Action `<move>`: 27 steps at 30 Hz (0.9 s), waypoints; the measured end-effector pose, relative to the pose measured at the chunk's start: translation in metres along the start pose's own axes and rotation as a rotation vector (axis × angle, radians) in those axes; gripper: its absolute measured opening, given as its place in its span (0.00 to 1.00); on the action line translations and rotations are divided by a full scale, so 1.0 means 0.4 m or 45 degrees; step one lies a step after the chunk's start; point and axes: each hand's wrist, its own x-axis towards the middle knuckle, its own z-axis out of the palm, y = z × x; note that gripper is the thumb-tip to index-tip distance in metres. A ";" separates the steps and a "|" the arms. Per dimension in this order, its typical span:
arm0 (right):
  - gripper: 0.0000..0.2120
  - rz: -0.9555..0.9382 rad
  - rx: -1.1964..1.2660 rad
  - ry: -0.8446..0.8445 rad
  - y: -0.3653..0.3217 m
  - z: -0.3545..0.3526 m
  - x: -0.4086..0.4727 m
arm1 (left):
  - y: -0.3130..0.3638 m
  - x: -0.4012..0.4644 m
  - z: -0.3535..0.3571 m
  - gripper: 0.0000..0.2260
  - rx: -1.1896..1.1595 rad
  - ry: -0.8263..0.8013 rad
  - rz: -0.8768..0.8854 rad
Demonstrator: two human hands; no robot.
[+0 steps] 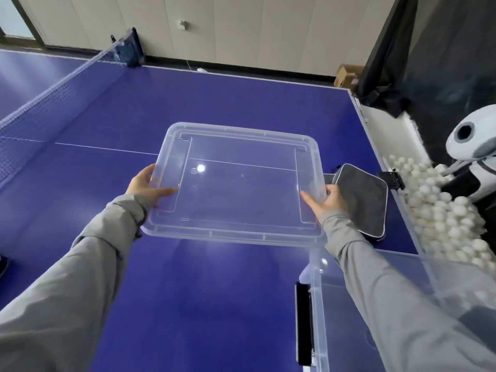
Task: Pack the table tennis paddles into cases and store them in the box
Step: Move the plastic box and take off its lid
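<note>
Nearest, the clear plastic storage box [381, 312] sits open at the desk's [188, 291] right corner. Above the blue desk, the left hand [146, 185] and right hand [328, 201] grip the short edges of the transparent rectangular lid [236, 183]. The slick lid could slip, or clip the grey zipped paddle cases [365, 200] lying just beyond.

Box [375, 304] cut off at bottom-right edge.

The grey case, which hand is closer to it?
Right. The right hand, holding the lid, sits right beside the grey case. The left hand grips the lid's far side.
</note>
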 end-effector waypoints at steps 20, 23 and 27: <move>0.33 0.214 -0.390 -0.252 0.148 0.371 0.223 | -0.304 0.382 0.112 0.32 0.429 -0.094 -0.224; 0.33 0.211 -0.443 -0.223 0.157 0.406 0.223 | -0.329 0.396 0.123 0.32 0.446 -0.073 -0.274; 0.31 0.208 -0.500 -0.195 0.172 0.434 0.218 | -0.353 0.402 0.139 0.32 0.500 -0.082 -0.292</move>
